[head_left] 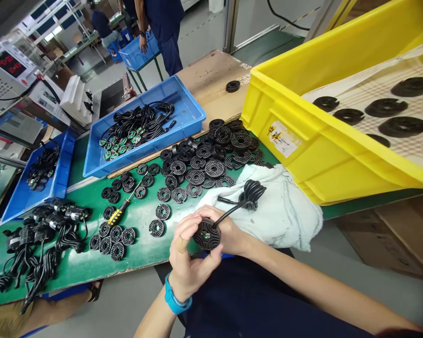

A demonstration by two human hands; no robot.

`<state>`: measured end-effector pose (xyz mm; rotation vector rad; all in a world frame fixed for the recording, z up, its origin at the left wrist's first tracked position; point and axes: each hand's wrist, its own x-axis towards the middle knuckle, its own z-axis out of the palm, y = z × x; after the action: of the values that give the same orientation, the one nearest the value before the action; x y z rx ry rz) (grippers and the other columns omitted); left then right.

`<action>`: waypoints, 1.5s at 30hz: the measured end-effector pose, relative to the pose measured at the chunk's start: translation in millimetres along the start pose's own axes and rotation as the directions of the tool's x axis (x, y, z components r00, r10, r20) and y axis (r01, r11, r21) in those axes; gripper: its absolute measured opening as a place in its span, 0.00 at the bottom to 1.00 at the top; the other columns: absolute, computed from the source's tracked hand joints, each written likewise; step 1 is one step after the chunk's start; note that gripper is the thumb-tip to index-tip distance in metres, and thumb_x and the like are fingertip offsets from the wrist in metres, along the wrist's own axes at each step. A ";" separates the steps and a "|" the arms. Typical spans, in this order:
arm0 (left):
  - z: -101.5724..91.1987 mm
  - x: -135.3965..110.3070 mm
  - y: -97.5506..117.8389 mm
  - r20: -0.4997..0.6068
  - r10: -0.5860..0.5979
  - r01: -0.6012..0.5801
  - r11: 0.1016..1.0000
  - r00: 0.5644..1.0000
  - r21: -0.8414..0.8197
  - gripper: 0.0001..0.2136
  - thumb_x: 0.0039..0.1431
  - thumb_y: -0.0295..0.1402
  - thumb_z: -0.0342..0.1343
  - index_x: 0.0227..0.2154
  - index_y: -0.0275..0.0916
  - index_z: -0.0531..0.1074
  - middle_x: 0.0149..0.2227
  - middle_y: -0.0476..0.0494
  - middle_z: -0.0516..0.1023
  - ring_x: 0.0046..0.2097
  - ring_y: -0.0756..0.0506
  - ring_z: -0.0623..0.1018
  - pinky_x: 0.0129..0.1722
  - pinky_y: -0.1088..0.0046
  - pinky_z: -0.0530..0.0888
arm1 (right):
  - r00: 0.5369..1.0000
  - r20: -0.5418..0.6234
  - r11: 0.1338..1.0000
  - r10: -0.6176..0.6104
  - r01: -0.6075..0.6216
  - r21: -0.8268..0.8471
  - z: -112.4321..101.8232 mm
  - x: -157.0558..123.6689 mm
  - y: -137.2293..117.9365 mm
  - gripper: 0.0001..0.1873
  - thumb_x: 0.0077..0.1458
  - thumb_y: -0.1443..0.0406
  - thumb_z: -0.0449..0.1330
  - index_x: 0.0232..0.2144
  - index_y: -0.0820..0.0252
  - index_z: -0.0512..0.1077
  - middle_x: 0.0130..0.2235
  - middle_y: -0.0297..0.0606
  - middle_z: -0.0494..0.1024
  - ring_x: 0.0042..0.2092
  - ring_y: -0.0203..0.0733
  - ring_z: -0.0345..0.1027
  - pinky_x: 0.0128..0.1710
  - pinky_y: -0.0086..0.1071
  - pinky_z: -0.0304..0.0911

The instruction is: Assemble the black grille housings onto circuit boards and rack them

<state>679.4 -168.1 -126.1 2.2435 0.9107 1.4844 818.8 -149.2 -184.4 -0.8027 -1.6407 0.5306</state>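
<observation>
Both my hands hold one round black slotted disc [206, 234] just over the near edge of the green table [73, 263]. My left hand [185, 256] grips its left and lower rim, fingers curled. My right hand [225, 230] wraps the disc's right side from behind. A black cable [232, 211] runs from the disc up to a coiled bundle [252, 191] lying on a white cloth [285, 211]. A blue band is on my left wrist.
A pile of black discs [207, 159] covers the table's middle, with smaller groups and a yellow-handled screwdriver [121, 212] to the left. Two blue trays [183, 112] hold cables. A yellow crate [324, 136] with discs stands at right. Cabled parts [38, 234] lie far left. People stand behind.
</observation>
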 end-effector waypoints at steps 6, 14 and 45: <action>11.1 -16.2 -6.4 -0.035 -0.119 0.119 0.993 0.992 -0.011 0.30 0.58 0.32 0.66 0.62 0.40 0.62 0.50 0.34 0.77 0.54 0.36 0.81 0.54 0.52 0.81 | 0.983 0.131 0.991 0.131 -0.132 -0.005 -20.7 4.0 -11.9 0.28 0.51 0.65 0.67 0.54 0.54 0.66 0.48 0.46 0.77 0.49 0.54 0.73 0.50 0.48 0.71; 15.4 -9.3 -7.0 -0.011 -0.061 0.060 0.996 0.998 -0.070 0.34 0.60 0.32 0.65 0.66 0.41 0.57 0.52 0.34 0.76 0.56 0.36 0.80 0.55 0.51 0.80 | 0.926 0.161 0.892 0.342 -0.373 0.253 -68.9 19.2 -42.7 0.20 0.67 0.51 0.56 0.54 0.53 0.75 0.51 0.45 0.76 0.56 0.52 0.70 0.57 0.46 0.69; 47.7 -14.7 -35.7 -0.394 0.017 -0.101 0.975 0.919 -0.195 0.39 0.61 0.55 0.59 0.70 0.49 0.52 0.45 0.45 0.65 0.47 0.41 0.81 0.50 0.51 0.82 | 0.867 -0.063 0.856 0.495 -0.473 0.208 -51.5 37.6 -46.2 0.17 0.57 0.51 0.69 0.26 0.58 0.82 0.30 0.41 0.83 0.33 0.44 0.77 0.37 0.38 0.75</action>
<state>706.4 -146.3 -176.7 1.8703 0.7464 2.0013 855.4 -155.7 -114.9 -1.0918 -1.2523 0.9615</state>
